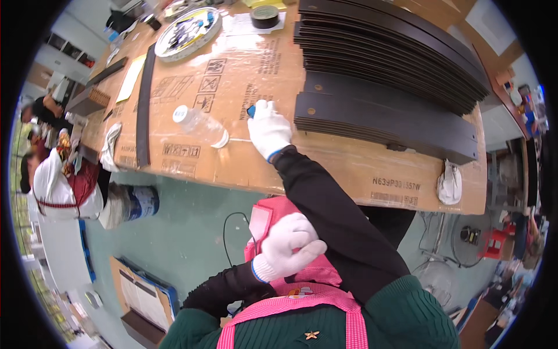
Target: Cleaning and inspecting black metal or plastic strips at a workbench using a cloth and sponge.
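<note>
My right hand [269, 129], in a white glove, is closed over the cardboard-covered table with a small blue object [251, 111] between its fingertips; most of that object is hidden. A clear plastic bottle [203, 125] with a white cap is left of this hand. To its right are stacked dark flat panels [383, 119], their long edges running away to the right. Held before my pink apron [279, 208], my left hand [288, 247] is also gloved in white. Its fingers are loosely bent, with the thumb apart and nothing visible in them.
A taller stack of dark panels [389, 52] lies behind. Farther left are a dark strip [145, 104], a round tray of small items [189, 34] and a tape roll [265, 17]. White cloth bundles hang at the table's front edge [449, 183]. Another person [64, 180] sits at left.
</note>
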The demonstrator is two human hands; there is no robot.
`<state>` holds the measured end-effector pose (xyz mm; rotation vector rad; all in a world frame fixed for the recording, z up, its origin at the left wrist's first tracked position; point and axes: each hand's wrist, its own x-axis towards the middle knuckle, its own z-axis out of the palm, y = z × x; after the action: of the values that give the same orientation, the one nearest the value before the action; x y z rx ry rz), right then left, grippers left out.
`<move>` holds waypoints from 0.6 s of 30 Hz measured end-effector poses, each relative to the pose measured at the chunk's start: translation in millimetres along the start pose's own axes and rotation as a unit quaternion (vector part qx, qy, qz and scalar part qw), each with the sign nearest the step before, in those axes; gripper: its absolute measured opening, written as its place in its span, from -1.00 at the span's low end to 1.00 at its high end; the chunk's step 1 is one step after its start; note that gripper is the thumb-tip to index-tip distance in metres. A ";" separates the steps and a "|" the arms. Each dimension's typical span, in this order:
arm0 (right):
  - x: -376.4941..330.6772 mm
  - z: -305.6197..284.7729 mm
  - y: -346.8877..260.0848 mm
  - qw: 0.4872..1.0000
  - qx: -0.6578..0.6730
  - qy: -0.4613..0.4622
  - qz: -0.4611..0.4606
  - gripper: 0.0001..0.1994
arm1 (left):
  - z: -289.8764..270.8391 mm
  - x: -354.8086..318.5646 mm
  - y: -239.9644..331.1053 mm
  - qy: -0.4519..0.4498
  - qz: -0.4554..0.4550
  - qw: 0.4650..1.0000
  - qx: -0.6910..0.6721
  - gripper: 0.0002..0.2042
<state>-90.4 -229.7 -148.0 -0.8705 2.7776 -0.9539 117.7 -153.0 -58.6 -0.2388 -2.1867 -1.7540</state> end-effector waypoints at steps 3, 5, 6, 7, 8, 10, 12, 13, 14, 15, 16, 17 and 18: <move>12.8 15.3 -5.9 0.998 -0.043 -0.013 0.033 -0.71 | -24.5 35.3 4.7 0.036 0.115 0.991 0.063 -0.74; 6.0 17.8 5.0 0.995 -0.093 0.027 0.015 -0.77 | -25.5 75.5 7.7 0.049 0.177 0.975 0.130 -0.76; -2.2 7.5 -12.1 0.992 -0.100 -0.046 0.054 -0.69 | -27.2 90.8 8.0 0.070 0.145 0.973 0.164 -0.76; -18.7 2.0 9.5 0.989 -0.118 -0.033 0.078 -0.69 | -25.5 117.8 13.2 0.025 0.156 0.953 0.258 -0.76; -41.5 -0.2 25.4 0.996 -0.073 0.055 0.012 -0.71 | -18.3 140.6 20.5 -0.016 0.141 0.927 0.347 -0.72; -92.3 3.2 26.9 0.963 0.031 0.218 -0.154 -0.75 | -13.4 171.8 16.6 -0.101 0.113 0.919 0.364 -0.64; -148.5 -25.8 45.0 0.958 0.009 0.138 -0.252 -0.81 | -4.8 200.0 -34.6 -0.137 0.115 0.906 0.384 -0.59; -184.9 -76.1 60.5 0.964 -0.049 -0.013 -0.260 -0.84 | 0.0 209.2 -55.2 -0.131 0.118 0.897 0.406 -0.56; -200.8 -112.5 89.6 0.969 -0.079 0.046 -0.231 -0.84 | 16.1 222.3 -62.3 -0.140 0.120 0.871 0.455 -0.44; -209.2 -145.7 112.9 0.966 -0.097 0.103 -0.216 -0.84 | 19.6 229.1 -74.4 -0.164 0.089 0.847 0.499 -0.39; -206.3 -190.9 141.0 0.980 -0.137 0.063 -0.129 -0.77 | 21.3 231.2 -80.2 -0.158 0.076 0.839 0.515 -0.36; -199.7 -215.3 173.7 0.909 -0.242 0.316 -0.121 -0.80 | 25.7 231.9 -81.1 -0.153 0.064 0.831 0.531 -0.34; -197.8 -245.4 200.9 0.905 -0.276 0.320 0.041 -0.66 | 29.7 228.9 -88.6 -0.142 0.053 0.826 0.543 -0.32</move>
<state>-84.3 139.4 -89.6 -0.5231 3.7266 -0.4825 -129.3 -161.1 -64.5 -0.3197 -2.9089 -0.2083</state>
